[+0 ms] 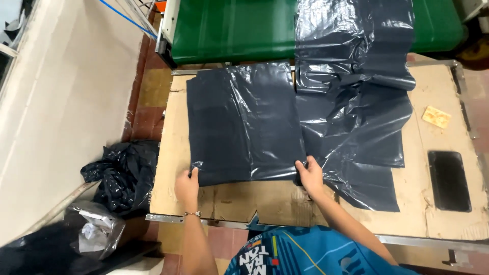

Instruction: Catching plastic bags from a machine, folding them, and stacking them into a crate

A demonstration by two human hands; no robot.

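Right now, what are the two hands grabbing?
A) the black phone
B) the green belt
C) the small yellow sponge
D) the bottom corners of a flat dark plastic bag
D: the left hand and the right hand each pinch a bottom corner of the flat dark plastic bag lying on the cardboard-covered table.

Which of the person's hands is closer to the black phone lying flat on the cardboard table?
Right. The right hand grips the near right corner of the folded black plastic sheet, with the black phone off to its right. The left hand, at the sheet's near left corner, is farther away.
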